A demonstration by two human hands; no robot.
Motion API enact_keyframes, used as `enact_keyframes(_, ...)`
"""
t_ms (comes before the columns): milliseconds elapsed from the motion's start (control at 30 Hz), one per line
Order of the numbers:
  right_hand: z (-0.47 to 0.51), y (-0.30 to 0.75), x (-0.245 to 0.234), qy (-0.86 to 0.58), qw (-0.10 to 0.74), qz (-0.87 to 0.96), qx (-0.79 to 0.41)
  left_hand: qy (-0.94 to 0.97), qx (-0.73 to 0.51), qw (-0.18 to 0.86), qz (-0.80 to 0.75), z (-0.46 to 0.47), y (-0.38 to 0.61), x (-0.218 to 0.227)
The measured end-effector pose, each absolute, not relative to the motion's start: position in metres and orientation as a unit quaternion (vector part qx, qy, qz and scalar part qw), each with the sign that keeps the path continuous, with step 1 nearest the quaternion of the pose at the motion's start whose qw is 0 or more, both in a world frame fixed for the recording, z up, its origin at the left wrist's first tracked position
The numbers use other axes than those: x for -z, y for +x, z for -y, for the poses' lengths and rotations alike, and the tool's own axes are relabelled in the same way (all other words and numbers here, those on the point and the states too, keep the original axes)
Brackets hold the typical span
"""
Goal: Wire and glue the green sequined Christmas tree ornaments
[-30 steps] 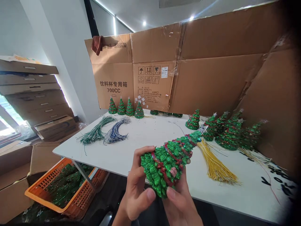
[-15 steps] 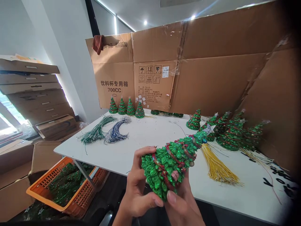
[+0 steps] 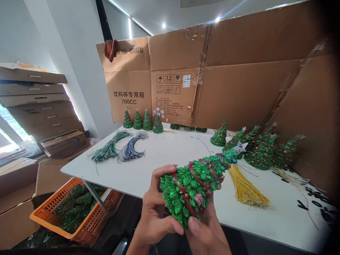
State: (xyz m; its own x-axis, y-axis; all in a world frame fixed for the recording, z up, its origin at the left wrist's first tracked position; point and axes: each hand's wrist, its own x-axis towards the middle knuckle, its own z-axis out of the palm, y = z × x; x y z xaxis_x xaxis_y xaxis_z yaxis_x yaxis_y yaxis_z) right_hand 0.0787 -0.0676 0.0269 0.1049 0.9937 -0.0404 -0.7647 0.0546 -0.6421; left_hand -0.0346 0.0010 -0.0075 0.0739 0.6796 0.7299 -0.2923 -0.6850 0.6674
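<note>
A glittery green Christmas tree ornament [image 3: 191,184] with red garlands and a silver star on its tip is held in front of me, tilted so the tip points up and right. My left hand [image 3: 158,209] grips its base from the left, index finger along the upper edge and thumb below. From underneath and the right, my right hand [image 3: 204,226] holds it too, thumb pressed on the base's lower edge. The other right fingers are hidden behind the tree. A bundle of yellow strings [image 3: 248,187] lies on the table just right of the ornament.
On the white table [image 3: 170,148] lie green strings [image 3: 110,147] and blue strings [image 3: 134,147]. Small trees [image 3: 147,120] line the back left, and more trees [image 3: 260,148] stand at right. Behind rises a cardboard wall [image 3: 239,88]. An orange basket [image 3: 79,230] holds trees below the left edge.
The held tree has shifted very slightly, its star tip moving a little right and down. Both hands keep their grip, almost unmoved.
</note>
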Motion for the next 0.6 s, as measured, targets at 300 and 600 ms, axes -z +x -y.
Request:
enact_keyframes(300,0.0686,0.0833,-0.0218,-0.277,0.681,0.243,-0.632,0.643,-0.645,0.383,-0.157,-0.0006,-0.0366,0.0122)
enact_keyframes(600,0.0700,0.0837,-0.0281,-0.296,0.680,0.210,-0.637,0.654,-0.638,0.371,-0.166,-0.0022,-0.0377,0.0144)
